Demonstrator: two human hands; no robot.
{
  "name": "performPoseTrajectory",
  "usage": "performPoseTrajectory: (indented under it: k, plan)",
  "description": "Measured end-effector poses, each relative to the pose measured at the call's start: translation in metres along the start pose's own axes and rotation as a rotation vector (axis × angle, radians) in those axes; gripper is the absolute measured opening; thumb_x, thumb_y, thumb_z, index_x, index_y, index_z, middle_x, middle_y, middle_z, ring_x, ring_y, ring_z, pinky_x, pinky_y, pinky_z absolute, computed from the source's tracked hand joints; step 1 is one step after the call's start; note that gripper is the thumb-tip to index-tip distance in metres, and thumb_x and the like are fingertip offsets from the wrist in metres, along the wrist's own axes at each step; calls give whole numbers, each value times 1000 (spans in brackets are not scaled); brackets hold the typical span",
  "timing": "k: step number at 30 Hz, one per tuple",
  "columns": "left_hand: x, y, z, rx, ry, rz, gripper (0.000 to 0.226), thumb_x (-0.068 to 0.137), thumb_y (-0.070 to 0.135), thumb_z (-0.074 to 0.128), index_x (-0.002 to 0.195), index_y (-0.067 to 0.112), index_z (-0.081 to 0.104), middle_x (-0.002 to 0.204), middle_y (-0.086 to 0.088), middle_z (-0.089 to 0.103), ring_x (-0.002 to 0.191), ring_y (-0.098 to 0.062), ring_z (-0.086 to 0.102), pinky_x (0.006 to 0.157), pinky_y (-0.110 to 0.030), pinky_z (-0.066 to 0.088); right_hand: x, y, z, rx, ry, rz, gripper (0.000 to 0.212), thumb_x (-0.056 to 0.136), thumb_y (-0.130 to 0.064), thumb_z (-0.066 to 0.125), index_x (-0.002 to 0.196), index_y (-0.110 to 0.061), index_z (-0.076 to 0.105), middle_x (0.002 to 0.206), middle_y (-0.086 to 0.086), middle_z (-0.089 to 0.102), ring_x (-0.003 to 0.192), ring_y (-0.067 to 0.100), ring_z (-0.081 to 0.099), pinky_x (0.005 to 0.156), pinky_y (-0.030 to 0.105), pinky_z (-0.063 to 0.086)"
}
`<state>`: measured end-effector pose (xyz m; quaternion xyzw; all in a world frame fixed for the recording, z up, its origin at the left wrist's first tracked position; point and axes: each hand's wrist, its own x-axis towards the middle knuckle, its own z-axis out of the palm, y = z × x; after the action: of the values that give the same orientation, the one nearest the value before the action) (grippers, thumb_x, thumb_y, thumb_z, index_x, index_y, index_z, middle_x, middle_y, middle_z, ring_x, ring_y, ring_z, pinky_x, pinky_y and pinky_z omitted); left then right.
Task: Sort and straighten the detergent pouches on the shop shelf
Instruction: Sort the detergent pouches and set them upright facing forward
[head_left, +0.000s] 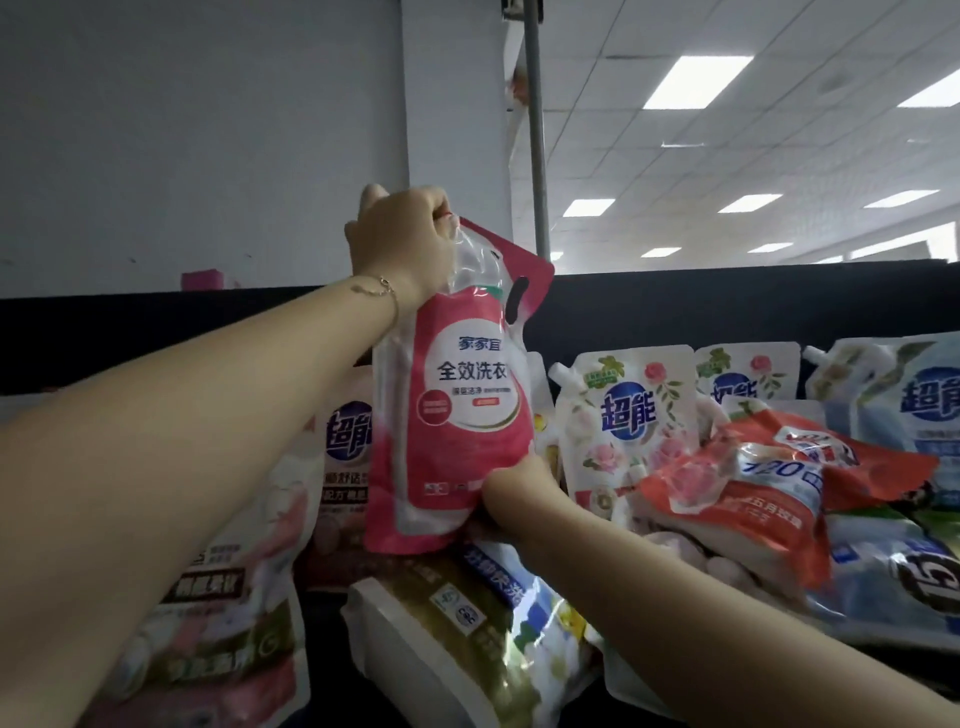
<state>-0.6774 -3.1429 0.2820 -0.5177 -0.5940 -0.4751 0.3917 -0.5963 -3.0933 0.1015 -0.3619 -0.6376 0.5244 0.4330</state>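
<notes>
A pink and white detergent pouch (462, 410) is held upright above the shelf, label facing me. My left hand (400, 244) grips its top corner around the spout. My right hand (519, 483) grips its lower right edge, fingers tucked behind the pouch. Behind it stand white pouches with rose prints and blue logos (628, 421). A red and orange pouch (753, 478) lies tilted on the pile to the right.
A green and white pouch (467, 639) lies flat below my hands. Pink and white pouches (218, 597) stand at the left, pale blue ones (914, 410) at the far right. The black shelf back panel (727, 306) runs behind everything, and a grey pole (535, 124) rises above.
</notes>
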Motion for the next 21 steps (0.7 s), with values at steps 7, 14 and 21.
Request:
performPoseTrajectory:
  k: [7, 14, 21]
  plan:
    - [-27, -50, -6, -165, 131, -130, 24, 99, 25, 46, 93, 9, 63, 89, -13, 59, 101, -19, 30, 76, -19, 23, -1, -7, 38, -110, -65, 34, 30, 91, -4, 46, 120, 1, 52, 116, 18, 58, 105, 32, 61, 85, 35, 54]
    - [-40, -59, -9, -191, 158, -136, 23, 98, 24, 46, 92, 7, 61, 69, 2, 42, 96, -17, 26, 73, -21, 26, 4, -9, 58, -66, -103, 183, 37, 98, -8, 36, 133, 0, 41, 92, 3, 51, 76, 16, 51, 83, 24, 49]
    - [-45, -60, -14, -31, 135, -277, 21, 97, 22, 44, 97, 10, 61, 88, -6, 50, 114, -26, 36, 83, -32, 40, -4, -14, 47, -260, -278, 132, 27, 85, 7, 49, 111, 0, 54, 105, 12, 59, 94, 26, 63, 82, 36, 58]
